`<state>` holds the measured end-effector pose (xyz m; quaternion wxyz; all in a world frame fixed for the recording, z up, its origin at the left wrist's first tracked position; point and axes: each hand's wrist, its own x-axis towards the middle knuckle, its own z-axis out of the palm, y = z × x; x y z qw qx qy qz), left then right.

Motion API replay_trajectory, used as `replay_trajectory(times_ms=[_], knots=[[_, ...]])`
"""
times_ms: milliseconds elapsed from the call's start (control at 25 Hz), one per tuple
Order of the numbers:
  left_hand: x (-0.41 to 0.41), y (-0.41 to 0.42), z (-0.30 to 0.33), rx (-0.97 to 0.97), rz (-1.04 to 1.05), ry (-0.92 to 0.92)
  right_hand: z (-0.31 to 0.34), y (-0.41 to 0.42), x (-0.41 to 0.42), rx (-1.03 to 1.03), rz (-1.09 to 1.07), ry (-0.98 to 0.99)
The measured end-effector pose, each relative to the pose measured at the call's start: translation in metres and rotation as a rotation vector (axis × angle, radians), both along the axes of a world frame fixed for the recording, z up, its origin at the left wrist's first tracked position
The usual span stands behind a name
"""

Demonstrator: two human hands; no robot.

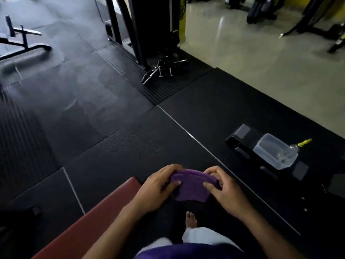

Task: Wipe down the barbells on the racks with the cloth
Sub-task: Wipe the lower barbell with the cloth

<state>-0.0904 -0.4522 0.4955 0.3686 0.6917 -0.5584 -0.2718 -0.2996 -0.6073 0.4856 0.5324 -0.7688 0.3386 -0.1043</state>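
Observation:
A folded purple cloth (190,186) is held in front of me at the bottom centre of the head view. My left hand (158,187) grips its left end and my right hand (224,189) grips its right end, thumbs on top. No barbell or barbell rack shows clearly in this view. A clear plastic spray bottle (276,153) with a yellow nozzle lies on its side on a black machine base (240,135) to my right.
A reddish-brown bench pad (89,221) runs along my lower left. Black rubber mats (112,128) cover the floor. A tall black machine frame (149,25) with cable handles (162,69) at its foot stands ahead. A bench frame (24,45) stands far left, pale tiled floor (261,62) right.

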Motion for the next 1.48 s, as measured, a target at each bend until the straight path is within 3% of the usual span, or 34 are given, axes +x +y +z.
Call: replay_trajectory(times_ms=[200, 360, 560, 800, 1160, 1320, 1480], knots=[[0.085, -0.047, 0.013, -0.086, 0.376, 0.274, 0.021, -0.094, 0.14, -0.017, 0.238, -0.026], [0.163, -0.065, 0.011, -0.189, 0.702, 0.532, 0.004, -0.117, 0.275, 0.309, 0.391, -0.056], [0.289, -0.076, 0.008, -0.266, 0.926, 0.554, -0.005, -0.131, 0.443, 0.506, 0.418, -0.034], [0.412, -0.07, 0.048, -0.447, 1.303, 0.667, 0.036, -0.127, 0.623, 0.749, 0.669, 0.037], [0.552, 0.023, 0.054, -0.542, 1.746, 0.534, 0.06, 0.001, 0.834, 0.802, 0.989, 0.254], [0.618, 0.076, 0.059, -0.456, 1.878, 0.387, 0.064, 0.062, 0.933, 0.881, 1.05, 0.256], [0.656, 0.16, 0.057, -0.338, 2.031, 0.231, 0.06, 0.145, 1.02, 0.82, 1.023, 0.335]])
